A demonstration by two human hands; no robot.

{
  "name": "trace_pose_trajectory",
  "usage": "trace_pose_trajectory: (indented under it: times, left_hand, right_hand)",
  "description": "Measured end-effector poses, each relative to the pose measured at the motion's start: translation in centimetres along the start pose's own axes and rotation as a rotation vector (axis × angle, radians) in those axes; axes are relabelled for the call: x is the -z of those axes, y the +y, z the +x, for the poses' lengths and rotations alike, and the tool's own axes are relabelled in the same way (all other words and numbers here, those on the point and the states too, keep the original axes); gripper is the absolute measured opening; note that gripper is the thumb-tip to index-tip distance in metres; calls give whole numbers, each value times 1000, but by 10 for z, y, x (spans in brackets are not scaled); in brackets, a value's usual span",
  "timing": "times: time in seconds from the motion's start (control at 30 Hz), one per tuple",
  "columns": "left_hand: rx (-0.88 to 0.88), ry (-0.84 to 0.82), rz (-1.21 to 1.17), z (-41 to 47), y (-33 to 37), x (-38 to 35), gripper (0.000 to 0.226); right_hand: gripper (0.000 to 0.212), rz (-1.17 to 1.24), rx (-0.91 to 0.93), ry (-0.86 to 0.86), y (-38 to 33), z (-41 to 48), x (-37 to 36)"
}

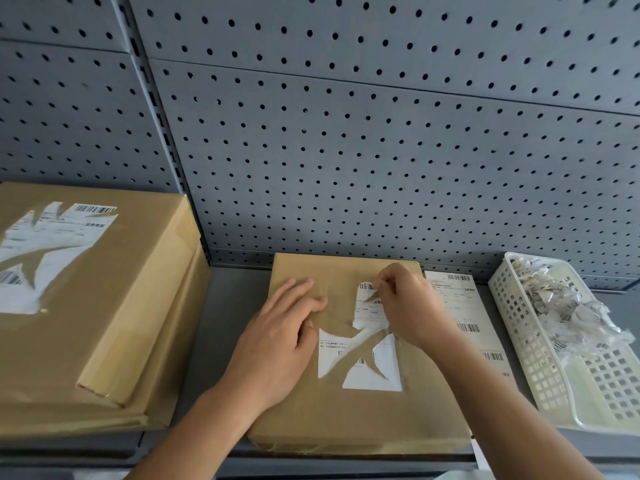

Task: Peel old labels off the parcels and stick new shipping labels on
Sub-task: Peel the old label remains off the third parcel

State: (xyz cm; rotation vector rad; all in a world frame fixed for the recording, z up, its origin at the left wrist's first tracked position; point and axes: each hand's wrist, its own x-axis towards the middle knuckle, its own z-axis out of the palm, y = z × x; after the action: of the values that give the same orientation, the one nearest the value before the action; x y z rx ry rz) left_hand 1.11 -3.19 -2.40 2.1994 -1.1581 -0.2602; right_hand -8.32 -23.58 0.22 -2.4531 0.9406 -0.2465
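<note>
1. Two hands were on the parcel (346, 417), which lay flat on the shelf (228, 306). The left hand (284, 327) pressed it with straight fingers and held nothing. If that pressure eased, the parcel would likely slide under the pull.
2. The old label (386, 362) was stuck in torn fragments on the parcel top. The thin strips would probably tear again and leave residue.
3. The right hand (405, 303) pinched the upper fragment's edge between thumb and fingertips. A fast pull risked ripping the wrap.
4. The new labels (465, 306) lay just right of the parcel. A forearm sweep could crease them.
5. The basket (519, 341) of scraps (571, 306) looked full, so more could spill.
6. A second parcel (104, 323), left, bore a torn label not yet cleared.
</note>
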Motion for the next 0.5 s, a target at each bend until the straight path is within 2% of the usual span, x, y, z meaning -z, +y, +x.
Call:
trace_pose_trajectory:
  times: [0.5]
  left_hand:
    - [-2,-7,13,0,2,2,38]
  right_hand:
    - [14,666,81,-170,14,-26,26]
